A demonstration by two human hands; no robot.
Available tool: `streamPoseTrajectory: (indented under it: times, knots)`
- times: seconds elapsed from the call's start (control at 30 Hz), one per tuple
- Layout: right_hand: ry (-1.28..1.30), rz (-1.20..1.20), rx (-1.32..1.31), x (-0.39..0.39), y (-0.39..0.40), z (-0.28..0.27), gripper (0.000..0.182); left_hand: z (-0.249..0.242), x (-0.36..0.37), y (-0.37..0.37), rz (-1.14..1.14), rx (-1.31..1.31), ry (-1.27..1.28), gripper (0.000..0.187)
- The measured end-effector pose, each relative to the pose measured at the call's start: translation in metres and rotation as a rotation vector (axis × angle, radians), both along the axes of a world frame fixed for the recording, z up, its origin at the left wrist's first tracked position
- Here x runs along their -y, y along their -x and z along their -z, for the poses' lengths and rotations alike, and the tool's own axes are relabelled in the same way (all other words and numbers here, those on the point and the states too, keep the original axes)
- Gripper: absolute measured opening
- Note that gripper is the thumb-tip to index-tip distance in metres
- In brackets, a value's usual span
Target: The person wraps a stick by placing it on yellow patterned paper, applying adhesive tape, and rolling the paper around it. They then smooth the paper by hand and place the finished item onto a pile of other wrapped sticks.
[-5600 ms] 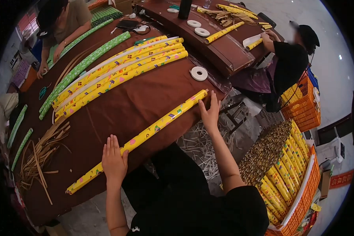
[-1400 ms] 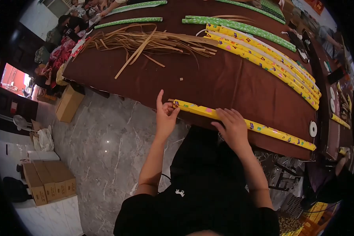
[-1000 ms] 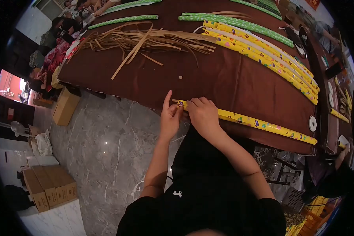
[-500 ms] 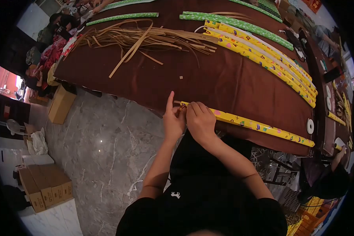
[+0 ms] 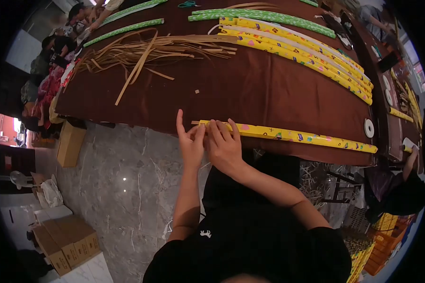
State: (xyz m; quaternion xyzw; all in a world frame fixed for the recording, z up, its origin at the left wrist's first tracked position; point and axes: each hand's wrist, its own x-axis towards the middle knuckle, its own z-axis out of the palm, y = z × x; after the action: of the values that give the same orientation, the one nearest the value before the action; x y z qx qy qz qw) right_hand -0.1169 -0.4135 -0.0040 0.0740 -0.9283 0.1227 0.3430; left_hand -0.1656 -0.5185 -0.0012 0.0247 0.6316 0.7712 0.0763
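Observation:
A long yellow patterned roll of wrapping paper (image 5: 311,138) lies along the near edge of the brown-covered table. My right hand (image 5: 225,150) is closed over it near its left end, fingers bent across the top. At that end, my left hand (image 5: 191,145) has its thumb against the roll and its index finger pointing up; its other fingers are curled and partly hidden. A thin brown strip (image 5: 195,122) sticks out to the left of the roll's end, behind my left hand.
Brown paper strips (image 5: 146,52) lie loose at the back left. Several yellow rolls (image 5: 297,55) and green rolls (image 5: 264,18) lie across the back. A white tape roll (image 5: 369,128) sits at the right. Other people (image 5: 82,21) are at the far left, cartons (image 5: 73,240) on the floor.
The view has shifted, so the table items appear further left. My right fingers have spread slightly and lifted a little on the roll; my left index finger still points up.

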Motion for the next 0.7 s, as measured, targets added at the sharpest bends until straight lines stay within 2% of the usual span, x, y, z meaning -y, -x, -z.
streamPoseTrajectory:
  times: [0.17, 0.3, 0.4, 0.5, 0.7]
  knots:
    - [0.036, 0.044, 0.073, -0.002, -0.006, 0.01, 0.046, 0.002, -0.008, 0.004, -0.07, -0.034, 0.168, 0.075]
    - [0.063, 0.134, 0.105, -0.007, -0.012, 0.003, 0.053, 0.004, -0.006, 0.009, -0.049, -0.061, 0.136, 0.073]
    - [0.091, 0.114, 0.161, -0.017, -0.023, 0.001, 0.057, 0.002, -0.007, 0.01, -0.053, -0.051, 0.108, 0.073]
    - [0.011, 0.22, 0.248, -0.037, -0.042, 0.001, 0.071, -0.008, -0.007, 0.007, -0.04, 0.034, 0.069, 0.072]
    - [-0.134, 0.52, 0.283, -0.1, -0.094, 0.009, 0.077, -0.003, -0.005, 0.01, -0.029, 0.025, 0.081, 0.072]
